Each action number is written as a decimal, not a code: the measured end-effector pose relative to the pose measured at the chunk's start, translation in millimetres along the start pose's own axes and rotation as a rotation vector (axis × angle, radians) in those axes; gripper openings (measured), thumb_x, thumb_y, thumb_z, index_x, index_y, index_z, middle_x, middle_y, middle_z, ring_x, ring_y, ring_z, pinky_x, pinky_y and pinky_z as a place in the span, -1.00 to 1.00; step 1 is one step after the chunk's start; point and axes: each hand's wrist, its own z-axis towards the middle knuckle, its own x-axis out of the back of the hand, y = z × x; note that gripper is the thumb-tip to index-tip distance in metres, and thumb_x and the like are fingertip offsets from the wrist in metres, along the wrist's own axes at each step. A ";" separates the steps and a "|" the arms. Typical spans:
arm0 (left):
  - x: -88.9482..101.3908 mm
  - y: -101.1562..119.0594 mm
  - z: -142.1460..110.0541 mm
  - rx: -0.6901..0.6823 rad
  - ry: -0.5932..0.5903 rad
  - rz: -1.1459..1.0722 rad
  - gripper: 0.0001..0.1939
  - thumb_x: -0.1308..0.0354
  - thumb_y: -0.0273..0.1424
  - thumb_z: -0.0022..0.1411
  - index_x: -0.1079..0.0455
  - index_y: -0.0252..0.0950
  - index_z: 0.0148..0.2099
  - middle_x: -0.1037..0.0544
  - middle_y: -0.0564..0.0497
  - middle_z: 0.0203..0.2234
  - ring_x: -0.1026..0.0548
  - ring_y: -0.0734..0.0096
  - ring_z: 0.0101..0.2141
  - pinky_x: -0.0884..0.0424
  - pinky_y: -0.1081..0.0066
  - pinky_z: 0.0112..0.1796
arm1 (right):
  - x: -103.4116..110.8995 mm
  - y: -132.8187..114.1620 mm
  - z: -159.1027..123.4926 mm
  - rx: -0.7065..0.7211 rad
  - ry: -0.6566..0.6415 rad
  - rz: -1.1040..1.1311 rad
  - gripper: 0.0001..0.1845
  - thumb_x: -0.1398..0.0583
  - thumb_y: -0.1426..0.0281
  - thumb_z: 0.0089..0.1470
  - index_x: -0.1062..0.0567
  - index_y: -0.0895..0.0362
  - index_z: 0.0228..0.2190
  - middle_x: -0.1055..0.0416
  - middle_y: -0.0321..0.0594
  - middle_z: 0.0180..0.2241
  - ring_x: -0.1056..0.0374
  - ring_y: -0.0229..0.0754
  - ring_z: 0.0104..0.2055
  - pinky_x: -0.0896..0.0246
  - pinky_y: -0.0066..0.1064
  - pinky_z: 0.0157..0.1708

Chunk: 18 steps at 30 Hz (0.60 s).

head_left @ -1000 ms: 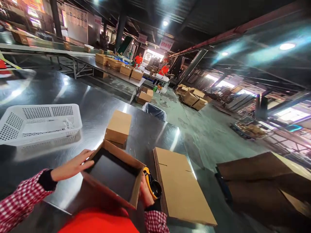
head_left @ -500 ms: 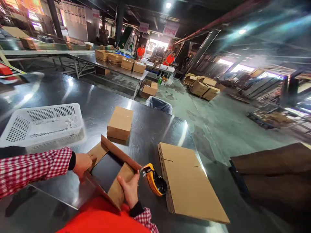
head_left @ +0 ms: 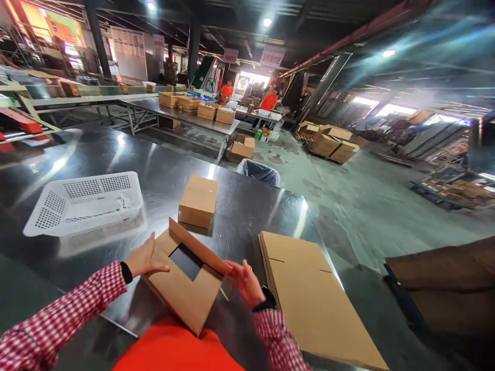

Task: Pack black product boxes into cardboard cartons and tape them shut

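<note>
A cardboard box [head_left: 181,299] stands tilted near my body, two end flaps folded in and the far long flap [head_left: 197,245] standing up. Between the flaps shows its dark inside. My left hand [head_left: 145,259] rests on the box's left end, fingers spread and thumb stretched flat over the folded flap. At the right end of the raised flap, my right hand [head_left: 246,282] pinches its corner with the fingertips. The tape dispenser [head_left: 250,268] is almost wholly hidden behind my right hand; only a bit of yellow shows.
Flat cardboard sheets [head_left: 313,288] lie stacked on the metal table [head_left: 154,180] at right. Beyond my box sits a closed carton [head_left: 198,201]; a white perforated basket [head_left: 85,203] is at left. A lined bin [head_left: 258,171] stands past the table edge. Two people in orange work farther back.
The near and side flaps now cover more of the box opening. My left hand has spread over the left flap, and my right hand has moved right, from the right flap to the far flap's end.
</note>
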 end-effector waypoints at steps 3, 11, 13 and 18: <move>-1.6 -8.3 -9.7 0.009 -0.003 -0.048 0.36 -0.21 0.16 -0.10 0.43 -0.65 0.37 -0.03 -0.53 0.28 -0.15 -0.25 0.23 -0.16 0.05 0.16 | 4.1 -38.4 23.3 0.159 -0.211 -0.090 -0.11 0.48 -0.04 0.22 -0.24 0.14 0.21 -0.34 -0.03 0.15 -0.28 -0.03 0.18 -0.20 -0.01 0.12; -3.4 -3.9 -9.0 0.029 0.122 -0.202 0.10 -0.04 0.08 0.15 0.52 -0.40 0.40 -0.23 -0.34 0.23 -0.39 -0.15 0.08 -0.26 0.07 0.05 | -71.0 -55.0 -10.0 0.385 -0.263 -0.892 -0.28 -0.06 0.00 0.17 -0.14 0.01 0.27 0.09 -0.04 0.36 0.31 0.24 0.39 0.44 0.27 0.27; -4.6 -1.1 -5.1 0.060 0.138 -0.142 -0.18 0.15 -0.01 0.30 0.29 -0.34 0.42 -0.34 -0.28 0.17 -0.42 -0.09 0.05 -0.27 0.08 0.04 | -74.8 -53.9 -14.1 0.404 -0.216 -0.946 -0.34 -0.02 0.04 0.21 -0.14 -0.01 0.26 0.02 -0.06 0.34 0.24 0.19 0.39 0.38 0.22 0.28; -6.8 -7.2 4.5 0.120 0.098 -0.015 -0.33 0.25 -0.02 0.33 -0.06 -0.27 0.34 -0.32 -0.21 0.20 -0.37 -0.10 0.11 -0.26 0.07 0.06 | -54.2 -15.3 -19.1 0.452 0.108 -0.786 -0.38 0.05 0.08 0.25 -0.11 0.04 0.26 0.05 -0.06 0.34 0.23 0.09 0.39 0.26 0.11 0.31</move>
